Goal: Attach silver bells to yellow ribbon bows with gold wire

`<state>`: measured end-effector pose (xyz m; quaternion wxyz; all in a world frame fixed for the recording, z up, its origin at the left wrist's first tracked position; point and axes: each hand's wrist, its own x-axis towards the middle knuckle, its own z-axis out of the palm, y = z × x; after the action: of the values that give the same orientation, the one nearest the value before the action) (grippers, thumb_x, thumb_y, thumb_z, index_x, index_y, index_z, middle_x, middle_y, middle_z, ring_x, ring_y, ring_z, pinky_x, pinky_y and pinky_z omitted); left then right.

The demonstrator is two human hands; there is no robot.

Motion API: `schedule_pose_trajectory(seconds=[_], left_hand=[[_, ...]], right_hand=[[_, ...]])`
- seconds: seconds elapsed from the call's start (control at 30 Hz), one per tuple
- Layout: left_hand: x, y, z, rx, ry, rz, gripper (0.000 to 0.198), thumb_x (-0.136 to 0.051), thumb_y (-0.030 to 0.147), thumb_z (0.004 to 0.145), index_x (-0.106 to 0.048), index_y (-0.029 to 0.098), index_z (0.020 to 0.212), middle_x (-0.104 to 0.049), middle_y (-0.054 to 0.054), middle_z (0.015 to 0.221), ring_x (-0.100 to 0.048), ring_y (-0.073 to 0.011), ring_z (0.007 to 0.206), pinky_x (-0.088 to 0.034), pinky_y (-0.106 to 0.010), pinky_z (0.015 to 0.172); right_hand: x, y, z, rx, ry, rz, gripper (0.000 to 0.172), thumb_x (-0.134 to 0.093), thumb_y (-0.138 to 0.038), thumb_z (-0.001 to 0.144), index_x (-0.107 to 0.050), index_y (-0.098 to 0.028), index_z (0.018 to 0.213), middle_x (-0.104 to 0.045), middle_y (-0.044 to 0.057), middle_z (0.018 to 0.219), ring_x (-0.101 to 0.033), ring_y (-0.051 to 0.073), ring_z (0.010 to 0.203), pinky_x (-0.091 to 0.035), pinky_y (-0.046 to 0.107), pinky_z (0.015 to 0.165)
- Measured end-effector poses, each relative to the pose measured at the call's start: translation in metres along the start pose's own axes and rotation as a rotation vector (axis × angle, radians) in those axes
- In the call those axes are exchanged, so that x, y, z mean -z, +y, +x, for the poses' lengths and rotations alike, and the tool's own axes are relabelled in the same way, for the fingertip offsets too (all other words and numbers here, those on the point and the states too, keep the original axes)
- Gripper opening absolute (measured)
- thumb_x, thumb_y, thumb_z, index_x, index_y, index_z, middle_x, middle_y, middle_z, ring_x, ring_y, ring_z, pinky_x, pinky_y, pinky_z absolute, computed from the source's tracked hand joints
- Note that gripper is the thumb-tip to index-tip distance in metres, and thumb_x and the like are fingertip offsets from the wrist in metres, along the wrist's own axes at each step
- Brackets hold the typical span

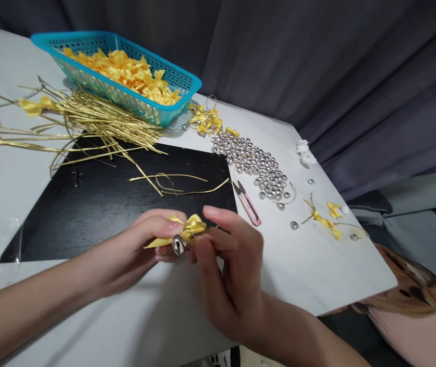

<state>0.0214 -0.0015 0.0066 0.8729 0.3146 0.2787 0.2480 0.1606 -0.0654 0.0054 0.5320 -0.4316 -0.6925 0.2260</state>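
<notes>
A yellow ribbon bow (194, 224) with a silver jingle bell (179, 244) is held between my two hands, above the near edge of a black board (88, 214). My left hand (153, 234) pinches the bow's left side, thumb on top, with the bell hanging by its fingertips. From the other side my right hand (233, 260) has its thumb and fingers closed at the bow's right end, where gold tie is wound; its index finger is raised. What lies between the right fingertips is partly hidden. Loose gold ties (180, 183) lie on the board just beyond.
A blue basket (116, 84) of yellow bows stands at the back left, with a bundle of gold ties (107, 120) before it. Silver bells (252, 160) are heaped right of the board, near pink thread snips (247, 204). Bow scraps (327, 219) lie near the table's right edge.
</notes>
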Motion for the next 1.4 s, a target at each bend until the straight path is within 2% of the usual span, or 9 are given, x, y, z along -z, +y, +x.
schedule_pose_trajectory(seconds=[0.07, 0.13, 0.3, 0.43, 0.7, 0.87, 1.17, 1.27, 1.4], left_hand=[[0.000, 0.000, 0.001, 0.000, -0.024, 0.004, 0.015, -0.062, 0.026, 0.065, -0.059, 0.016, 0.054, -0.044, 0.004, 0.055, -0.030, -0.0083, 0.054, -0.029, -0.017, 0.049], [0.001, 0.000, 0.001, 0.006, -0.030, -0.002, 0.015, -0.062, 0.026, 0.065, -0.059, 0.016, 0.055, -0.042, 0.004, 0.054, -0.029, -0.0087, 0.054, -0.030, -0.018, 0.049], [0.001, 0.000, 0.002, 0.019, -0.032, -0.008, 0.023, -0.061, 0.026, 0.064, -0.049, 0.017, 0.048, -0.038, 0.005, 0.050, -0.032, -0.0093, 0.053, -0.032, -0.018, 0.050], [-0.001, 0.000, 0.002, 0.006, -0.041, -0.006, 0.025, -0.061, 0.026, 0.065, -0.047, 0.017, 0.047, -0.037, 0.005, 0.048, -0.031, -0.0085, 0.051, -0.031, -0.018, 0.049], [-0.001, -0.002, 0.000, 0.013, 0.005, 0.108, 0.021, -0.064, 0.029, 0.066, -0.055, 0.017, 0.051, -0.041, 0.005, 0.047, -0.031, -0.0094, 0.050, -0.025, -0.021, 0.048], [-0.002, -0.002, 0.000, 0.029, 0.034, 0.135, 0.023, -0.067, 0.031, 0.066, -0.054, 0.017, 0.052, -0.041, 0.005, 0.048, -0.029, -0.0097, 0.051, -0.023, -0.021, 0.047], [-0.003, -0.001, -0.001, -0.011, 0.019, 0.052, 0.017, -0.066, 0.024, 0.068, -0.060, 0.017, 0.053, -0.055, 0.003, 0.053, -0.045, -0.0101, 0.055, -0.035, -0.020, 0.053], [-0.004, 0.000, -0.001, -0.021, 0.027, 0.012, 0.017, -0.065, 0.022, 0.070, -0.062, 0.017, 0.053, -0.058, 0.005, 0.052, -0.047, -0.0081, 0.052, -0.035, -0.017, 0.051], [-0.003, 0.001, 0.000, -0.041, 0.014, 0.034, 0.017, -0.065, 0.023, 0.069, -0.062, 0.017, 0.054, -0.061, 0.004, 0.052, -0.051, -0.0082, 0.052, -0.035, -0.017, 0.050]], right_hand=[[0.003, 0.000, 0.003, 0.058, -0.077, -0.019, 0.050, -0.043, 0.002, 0.085, -0.041, -0.020, 0.130, -0.062, 0.007, 0.108, -0.062, 0.010, 0.074, -0.054, 0.022, 0.066], [0.003, 0.000, 0.005, 0.074, -0.103, -0.009, 0.046, -0.043, 0.003, 0.085, -0.046, -0.017, 0.126, -0.065, 0.006, 0.103, -0.063, 0.009, 0.075, -0.053, 0.019, 0.065], [-0.003, 0.001, 0.002, -0.017, -0.017, 0.073, 0.031, -0.045, -0.002, 0.088, -0.050, -0.017, 0.114, -0.068, 0.005, 0.093, -0.066, 0.010, 0.074, -0.053, 0.019, 0.062], [-0.006, 0.003, -0.002, -0.074, 0.012, 0.133, 0.023, -0.047, -0.005, 0.089, -0.049, -0.020, 0.107, -0.066, 0.002, 0.082, -0.065, 0.010, 0.070, -0.051, 0.019, 0.060], [-0.010, -0.002, -0.005, -0.107, 0.099, 0.098, 0.017, -0.043, -0.009, 0.091, -0.047, -0.022, 0.101, -0.051, -0.004, 0.068, -0.048, 0.007, 0.053, -0.040, 0.018, 0.047], [-0.014, 0.001, -0.009, -0.140, 0.140, 0.115, 0.017, -0.042, -0.009, 0.091, -0.046, -0.022, 0.100, -0.046, -0.005, 0.065, -0.043, 0.007, 0.051, -0.035, 0.020, 0.047], [-0.014, 0.000, -0.005, -0.202, 0.050, 0.141, 0.011, -0.035, -0.019, 0.096, -0.041, -0.024, 0.105, -0.038, -0.007, 0.060, -0.033, 0.007, 0.044, -0.029, 0.021, 0.042], [-0.013, 0.000, -0.006, -0.190, 0.025, 0.125, 0.015, -0.033, -0.020, 0.097, -0.040, -0.023, 0.109, -0.043, -0.005, 0.064, -0.041, 0.008, 0.049, -0.034, 0.021, 0.045], [-0.015, -0.001, -0.009, -0.186, 0.030, 0.155, 0.019, -0.032, -0.018, 0.097, -0.034, -0.024, 0.115, -0.052, 0.000, 0.079, -0.055, 0.012, 0.068, -0.046, 0.026, 0.060]])
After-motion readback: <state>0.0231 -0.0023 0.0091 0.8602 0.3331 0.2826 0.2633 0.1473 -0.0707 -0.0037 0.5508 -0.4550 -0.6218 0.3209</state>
